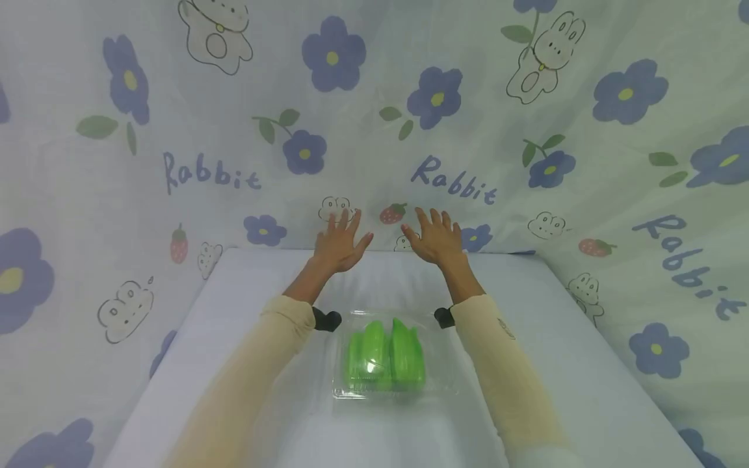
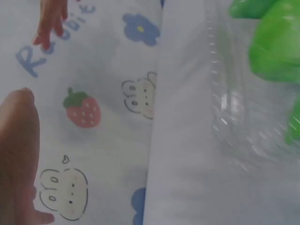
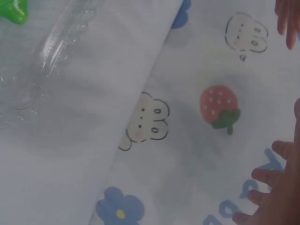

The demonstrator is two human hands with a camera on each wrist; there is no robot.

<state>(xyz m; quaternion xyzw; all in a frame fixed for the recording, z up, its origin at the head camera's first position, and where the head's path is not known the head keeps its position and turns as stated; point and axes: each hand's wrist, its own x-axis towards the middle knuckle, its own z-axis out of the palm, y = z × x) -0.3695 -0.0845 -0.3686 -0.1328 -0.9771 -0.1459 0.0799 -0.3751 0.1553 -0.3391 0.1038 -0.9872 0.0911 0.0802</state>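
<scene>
"Sitting on the white table (image 1: 363, 437), between sleeved forearms (image 1: 234, 383), is the clear container (image 1: 386, 394), right?"

"Yes, well short of the left hand (image 1: 339, 248) and right hand (image 1: 439, 243)."

"Holding anything?"

"Neither; both are empty and spread wide."

"And inside the container?"

"Green pieces (image 1: 406, 356)."

The cream sleeves (image 1: 242, 377) have black pieces (image 1: 328, 320) at the cuffs (image 1: 288, 312) and, on the right, a dark mark (image 1: 506, 329)

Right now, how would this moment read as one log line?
left hand: spread, empty | right hand: spread, empty | clear container: on table, green pieces inside
</scene>
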